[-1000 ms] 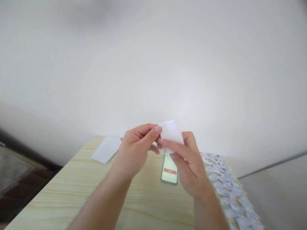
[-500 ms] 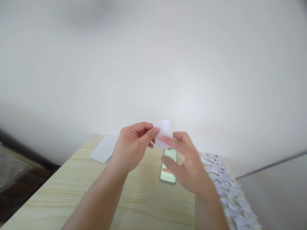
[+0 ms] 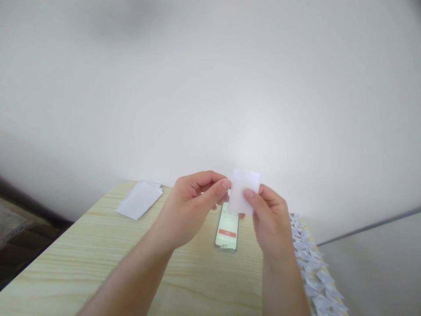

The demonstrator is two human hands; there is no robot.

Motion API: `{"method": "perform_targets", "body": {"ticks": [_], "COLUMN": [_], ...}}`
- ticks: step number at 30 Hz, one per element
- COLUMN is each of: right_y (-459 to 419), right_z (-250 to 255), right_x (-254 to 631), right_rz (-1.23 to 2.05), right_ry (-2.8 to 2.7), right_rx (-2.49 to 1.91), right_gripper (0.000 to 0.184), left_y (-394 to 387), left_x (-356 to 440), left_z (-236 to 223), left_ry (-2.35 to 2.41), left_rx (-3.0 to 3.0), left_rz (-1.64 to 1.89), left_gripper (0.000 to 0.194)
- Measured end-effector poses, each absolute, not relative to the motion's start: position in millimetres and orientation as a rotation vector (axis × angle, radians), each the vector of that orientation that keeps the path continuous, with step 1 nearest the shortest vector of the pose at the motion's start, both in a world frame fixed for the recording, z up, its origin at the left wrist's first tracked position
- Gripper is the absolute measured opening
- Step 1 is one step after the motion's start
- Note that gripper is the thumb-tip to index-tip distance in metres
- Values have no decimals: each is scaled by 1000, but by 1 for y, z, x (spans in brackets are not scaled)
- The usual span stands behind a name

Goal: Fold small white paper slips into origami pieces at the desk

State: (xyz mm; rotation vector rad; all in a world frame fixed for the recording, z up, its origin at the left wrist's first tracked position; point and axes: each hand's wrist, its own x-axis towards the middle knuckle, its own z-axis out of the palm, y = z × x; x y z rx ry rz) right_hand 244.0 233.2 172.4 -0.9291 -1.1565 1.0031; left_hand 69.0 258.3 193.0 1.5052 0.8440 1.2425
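Observation:
A small white paper slip (image 3: pixel 244 191) is held upright in the air above the pale wooden table (image 3: pixel 98 263). My left hand (image 3: pixel 192 208) pinches its left edge between thumb and fingers. My right hand (image 3: pixel 270 221) pinches its lower right side. Below the two hands a phone (image 3: pixel 226 230) lies flat on the table, its screen lit with a red bar.
A stack of white paper sheets (image 3: pixel 140 198) lies at the table's far left corner. Several small folded paper pieces (image 3: pixel 309 259) cover the table's right edge. A white wall stands close behind the table; dark floor shows at the left.
The paper slip has been turned flat and upright and sits a little further right. My right hand shifted from fingers across its front to a pinch at its lower right.

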Motion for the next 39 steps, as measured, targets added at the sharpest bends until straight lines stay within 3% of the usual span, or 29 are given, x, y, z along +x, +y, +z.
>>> {"method": "perform_targets", "body": {"ticks": [6, 16, 22, 39], "right_y": [236, 227, 232, 232], "right_z": [167, 173, 170, 173], "right_x": [237, 244, 247, 247], "right_rz": [904, 1082, 951, 974], "right_ry": [-1021, -1187, -1203, -1235], "right_rx": [-861, -864, -835, -880], "right_gripper": [23, 18, 22, 28], "left_y": [247, 251, 254, 258], "left_x": [78, 75, 71, 72], "left_z": [194, 194, 191, 191], "left_ry": [852, 828, 849, 823], "left_rx": [1468, 1325, 1373, 1450], "left_rz": [1118, 1280, 1332, 1367], "left_gripper": [13, 17, 19, 22]}}
